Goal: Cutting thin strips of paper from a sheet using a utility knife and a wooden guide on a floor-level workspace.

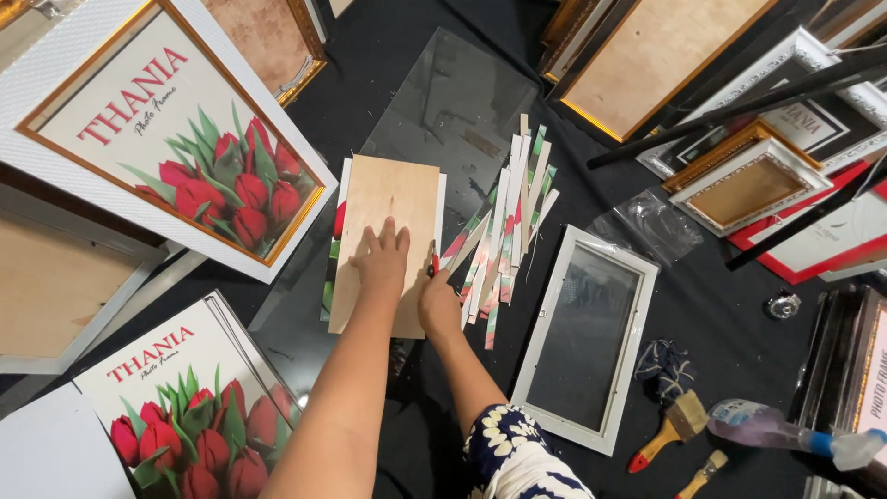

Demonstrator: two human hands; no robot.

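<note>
Plywood, pale and rectangular, forms the backing board (388,231) lying at the middle of the dark cloth-covered floor (721,305), on top of a tulip print (334,263) whose edges peek out along its left side. The left hand (381,261) lies flat on the board with fingers spread, pressing it down. The right hand (438,300) sits at the board's right edge, fingers curled around a small red-handled cutter (433,261) (only its tip shows, so the grip is hard to read). Just right of the board lies a fan of trimmed paper strips (504,236), and beyond them, farther right, a white frame (585,337) with glass. A loose glass pane (453,106) lies on the far side of the board. Near right are two brushes (670,427) and a spray bottle (795,430). A large framed tulip picture (176,129) leans at far left.
</note>
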